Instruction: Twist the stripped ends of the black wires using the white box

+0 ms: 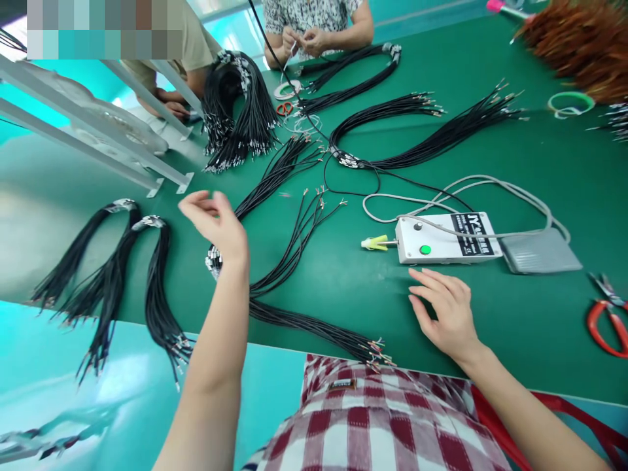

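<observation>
My left hand [218,226] is raised over the green table at the left, fingers loosely bent and thumb apart, with nothing visible in it. Below and behind it lies a bundle of black cables [304,320], its middle partly hidden by my wrist; stripped coloured wires show at the ends. My right hand [444,311] hovers empty with fingers spread, just in front of a white box [436,239] with a green button. From the box's left side sticks a shaft with a yellow and white tip [375,243].
Black cable bundles hang over the table's left edge [157,261]; others lie farther back [426,140]. A grey pedal [542,252] and red-handled pliers [611,320] are at the right. Metal posts [93,124] stand at the left. Two people sit opposite, one working with both hands [307,40].
</observation>
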Motion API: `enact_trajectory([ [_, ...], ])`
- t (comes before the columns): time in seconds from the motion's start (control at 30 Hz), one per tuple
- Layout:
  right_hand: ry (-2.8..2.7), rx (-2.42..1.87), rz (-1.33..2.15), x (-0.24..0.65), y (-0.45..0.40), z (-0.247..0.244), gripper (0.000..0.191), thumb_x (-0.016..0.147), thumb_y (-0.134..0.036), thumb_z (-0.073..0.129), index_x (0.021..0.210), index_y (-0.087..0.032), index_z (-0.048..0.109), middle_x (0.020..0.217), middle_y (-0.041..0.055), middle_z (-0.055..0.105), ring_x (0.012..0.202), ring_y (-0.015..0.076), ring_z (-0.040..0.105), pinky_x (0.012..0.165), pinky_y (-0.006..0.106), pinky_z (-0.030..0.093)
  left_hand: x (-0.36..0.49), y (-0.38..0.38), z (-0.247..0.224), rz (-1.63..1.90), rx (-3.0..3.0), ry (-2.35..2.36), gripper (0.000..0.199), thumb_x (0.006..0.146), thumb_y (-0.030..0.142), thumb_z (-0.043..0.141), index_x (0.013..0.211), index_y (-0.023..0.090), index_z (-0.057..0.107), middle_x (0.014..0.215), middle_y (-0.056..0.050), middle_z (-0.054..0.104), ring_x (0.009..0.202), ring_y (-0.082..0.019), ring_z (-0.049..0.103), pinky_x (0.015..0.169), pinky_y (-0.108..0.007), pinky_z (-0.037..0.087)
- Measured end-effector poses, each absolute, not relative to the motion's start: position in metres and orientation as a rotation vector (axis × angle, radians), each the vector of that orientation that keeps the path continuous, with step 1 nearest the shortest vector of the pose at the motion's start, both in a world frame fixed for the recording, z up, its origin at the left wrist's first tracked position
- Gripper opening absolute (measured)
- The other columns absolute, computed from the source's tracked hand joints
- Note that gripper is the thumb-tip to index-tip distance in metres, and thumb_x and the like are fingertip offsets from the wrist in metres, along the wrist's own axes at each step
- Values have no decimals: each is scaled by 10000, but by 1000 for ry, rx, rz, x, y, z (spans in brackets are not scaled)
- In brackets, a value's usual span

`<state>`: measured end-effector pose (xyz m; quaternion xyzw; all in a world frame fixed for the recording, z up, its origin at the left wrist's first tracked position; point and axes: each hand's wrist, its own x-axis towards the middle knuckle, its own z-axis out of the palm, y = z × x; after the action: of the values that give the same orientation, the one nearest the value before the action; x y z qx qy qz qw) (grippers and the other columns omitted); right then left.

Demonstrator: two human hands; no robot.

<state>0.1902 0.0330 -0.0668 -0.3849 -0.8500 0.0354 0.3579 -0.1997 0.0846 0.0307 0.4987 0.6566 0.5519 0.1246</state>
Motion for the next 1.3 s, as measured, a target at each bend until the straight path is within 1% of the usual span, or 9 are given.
enact_trajectory([
  [0.03, -2190, -996, 110, 190, 33, -68, 254, 871, -133, 673, 1069, -268, 587, 1195, 73, 744, 1135, 283, 669, 961, 478, 455, -185, 68, 27, 1531, 1569, 1867, 231, 1041, 412, 388, 1008, 221, 514, 848, 18, 498, 745, -99, 445, 669, -211, 390],
  [0.1, -2188, -1002, 151, 188, 35, -70, 254, 875, -134, 667, 1079, -265, 593, 1206, 78, 738, 1150, 281, 662, 962, 474, 459, -149, 30, 14, 1193, 1770, 1674, 277, 815, 418, 766, 873, 210, 593, 815, 12, 558, 742, -130, 511, 664, -241, 432],
  [0.17, -2201, -1002, 194, 187, 36, -71, 254, 881, -135, 656, 1089, -269, 597, 1219, 76, 732, 1158, 277, 659, 965, 471, 463, -115, -6, 0, 314, 2066, 1124, 166, 844, 298, 736, 933, 218, 620, 895, -17, 612, 822, -169, 569, 733, -277, 456],
  [0.27, -2216, -998, 229, 186, 36, -71, 239, 891, -140, 647, 1088, -267, 605, 1221, 75, 729, 1160, 275, 659, 973, 472, 467, -89, -34, -11, -124, 2105, 1055, 127, 876, 109, 615, 967, 197, 603, 979, -61, 618, 902, -208, 574, 780, -311, 431],
  [0.43, -2238, -959, 246, 187, 35, -71, 230, 896, -131, 652, 1093, -239, 602, 1201, 89, 732, 1151, 275, 657, 962, 464, 483, -99, -24, -14, 7, 1834, 1082, 81, 857, 141, 654, 880, 197, 601, 895, -15, 598, 830, -162, 556, 725, -259, 414],
  [0.63, -2239, -912, 224, 187, 36, -74, 227, 905, -112, 644, 1104, -213, 602, 1193, 99, 728, 1140, 274, 655, 949, 449, 494, -108, -15, -20, 94, 1631, 990, 189, 762, 214, 784, 797, 169, 604, 784, 20, 551, 737, -124, 510, 641, -218, 390],
  [0.93, -2250, -908, 252, 188, 38, -75, 220, 910, -124, 640, 1108, -217, 611, 1192, 98, 727, 1140, 278, 654, 948, 453, 497, -112, -18, -9, 234, 1903, 1074, 200, 936, 338, 628, 900, 172, 734, 878, -69, 671, 852, -182, 609, 787, -274, 451],
  [1.13, -2237, -907, 276, 188, 38, -74, 223, 907, -126, 641, 1109, -219, 618, 1191, 97, 730, 1132, 276, 659, 944, 455, 497, -112, -13, -3, 283, 1759, 1027, 191, 934, 313, 632, 865, 169, 737, 855, -60, 711, 786, -158, 641, 753, -255, 468],
  [1.3, -2155, -916, 445, 179, 32, -68, 207, 908, -124, 643, 1085, -231, 637, 1170, 82, 734, 1130, 267, 656, 969, 462, 491, -97, -11, 9, 459, 1704, 1263, 142, 949, 252, 559, 862, 169, 635, 816, -23, 639, 731, -135, 563, 695, -244, 447],
])
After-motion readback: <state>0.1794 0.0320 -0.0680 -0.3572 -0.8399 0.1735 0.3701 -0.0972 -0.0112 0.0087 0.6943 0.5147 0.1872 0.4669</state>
